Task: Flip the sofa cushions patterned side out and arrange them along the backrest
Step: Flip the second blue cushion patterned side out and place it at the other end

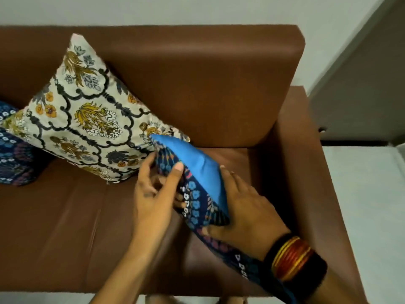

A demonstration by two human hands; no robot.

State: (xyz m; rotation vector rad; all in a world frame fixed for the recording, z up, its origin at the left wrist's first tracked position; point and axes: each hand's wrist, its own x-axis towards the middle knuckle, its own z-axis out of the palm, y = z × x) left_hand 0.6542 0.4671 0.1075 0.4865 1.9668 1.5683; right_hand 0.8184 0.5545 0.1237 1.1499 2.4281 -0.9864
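Observation:
A blue cushion (198, 172) stands on edge on the brown sofa seat, its plain light-blue side facing right and its dark patterned side facing left. My left hand (153, 189) grips its patterned side, thumb on the top edge. My right hand (245, 207) presses on the plain side, fingers around the near edge. A cream floral cushion (87, 115) leans pattern out against the backrest (219, 80), just left of the blue one. Another dark blue patterned cushion (11, 150) lies at the far left, partly cut off.
The sofa's right armrest (311, 172) runs along the right of the seat (65, 227). Beyond it are a pale floor (368, 194) and a grey wall corner. Bangles circle my right wrist.

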